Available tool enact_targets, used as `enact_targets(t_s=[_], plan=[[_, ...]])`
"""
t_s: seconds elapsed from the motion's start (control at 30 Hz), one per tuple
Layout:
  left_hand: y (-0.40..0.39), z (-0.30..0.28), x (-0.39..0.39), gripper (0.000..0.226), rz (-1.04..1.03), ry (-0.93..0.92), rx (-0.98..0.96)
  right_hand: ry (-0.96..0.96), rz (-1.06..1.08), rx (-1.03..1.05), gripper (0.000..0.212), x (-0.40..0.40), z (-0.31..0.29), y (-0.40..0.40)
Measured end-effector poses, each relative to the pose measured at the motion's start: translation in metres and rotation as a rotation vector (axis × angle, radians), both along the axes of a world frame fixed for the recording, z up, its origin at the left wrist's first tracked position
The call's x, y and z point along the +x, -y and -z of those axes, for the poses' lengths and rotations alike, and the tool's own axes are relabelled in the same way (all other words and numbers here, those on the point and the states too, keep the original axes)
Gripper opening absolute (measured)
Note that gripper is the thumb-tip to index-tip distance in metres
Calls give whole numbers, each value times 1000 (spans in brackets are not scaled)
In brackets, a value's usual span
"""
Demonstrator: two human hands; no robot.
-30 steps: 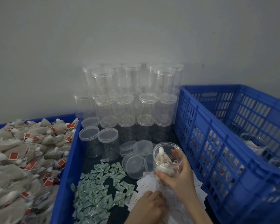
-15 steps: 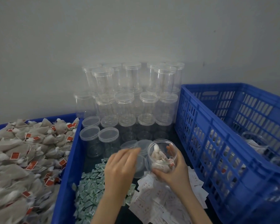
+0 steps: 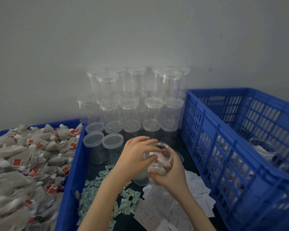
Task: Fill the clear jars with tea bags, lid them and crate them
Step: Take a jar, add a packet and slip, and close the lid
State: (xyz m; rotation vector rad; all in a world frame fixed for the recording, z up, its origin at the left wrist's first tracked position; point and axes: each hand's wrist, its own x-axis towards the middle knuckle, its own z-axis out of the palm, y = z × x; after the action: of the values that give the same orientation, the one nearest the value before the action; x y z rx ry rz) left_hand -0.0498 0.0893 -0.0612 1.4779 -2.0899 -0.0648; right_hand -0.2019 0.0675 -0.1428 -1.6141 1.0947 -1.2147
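Observation:
My right hand (image 3: 171, 174) grips a clear jar (image 3: 159, 165) from below and from the right, tilted with its mouth towards me. Tea bags sit inside it. My left hand (image 3: 137, 154) lies over the jar's rim with its fingertips in the mouth. A white slip with red print shows there; I cannot tell whether the fingers pinch it. Grey tea bags with red tags (image 3: 23, 164) fill the blue bin on the left. The blue crate (image 3: 223, 148) on the right holds filled jars (image 3: 260, 145).
Empty lidded jars (image 3: 135, 97) are stacked against the wall behind my hands, and two more (image 3: 103, 144) stand in front of them. Green sachets (image 3: 97, 194) and white printed slips (image 3: 165, 207) lie on the dark surface. A loose lid (image 3: 140, 180) lies under my left wrist.
My left hand rose from the white slips and came to the jar's mouth. My right hand lifted the jar a little and tilted it towards me.

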Motion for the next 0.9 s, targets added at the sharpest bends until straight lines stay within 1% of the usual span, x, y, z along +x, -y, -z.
enact_targets(t_s=[0.07,0.1,0.17,0.23,0.3,0.37,0.43,0.5,0.57,0.63,0.67,0.73,0.83,0.87,0.9], plan=[[-1,-5,3,25,45,-226,48,13,-9,-2,93,-3,-8,0],[-3,-7,4,31,69,-310,71,15,-15,-13,95,-4,-12,0],[-5,-6,4,59,121,-426,146,24,-23,-39,99,-6,-22,0],[-5,-3,3,84,147,-526,274,22,-22,-72,100,-8,-33,-1],[-2,-2,2,99,153,-630,339,-6,-47,-92,99,-9,-43,-1],[0,-3,2,109,127,-704,312,-35,-109,-78,100,-12,-55,0],[2,-4,1,113,94,-727,275,-78,-143,-99,96,-19,-68,1],[2,-6,-1,114,96,-725,241,-156,-124,-104,104,-26,-88,1],[3,-8,-5,108,107,-711,220,-319,-121,-106,111,-32,-111,2],[3,-12,-12,96,126,-703,194,-532,-136,-147,110,-36,-131,2],[3,-15,-17,94,141,-714,180,-602,-131,-164,109,-37,-140,2],[5,-19,-28,99,179,-786,160,-675,-90,-202,104,-41,-157,1],[4,-29,-44,116,259,-869,160,-755,-30,-257,98,-47,-182,1],[2,-32,-48,117,283,-866,163,-763,-9,-262,98,-51,-192,0],[0,-35,-52,113,290,-854,151,-749,20,-264,97,-56,-202,1]])
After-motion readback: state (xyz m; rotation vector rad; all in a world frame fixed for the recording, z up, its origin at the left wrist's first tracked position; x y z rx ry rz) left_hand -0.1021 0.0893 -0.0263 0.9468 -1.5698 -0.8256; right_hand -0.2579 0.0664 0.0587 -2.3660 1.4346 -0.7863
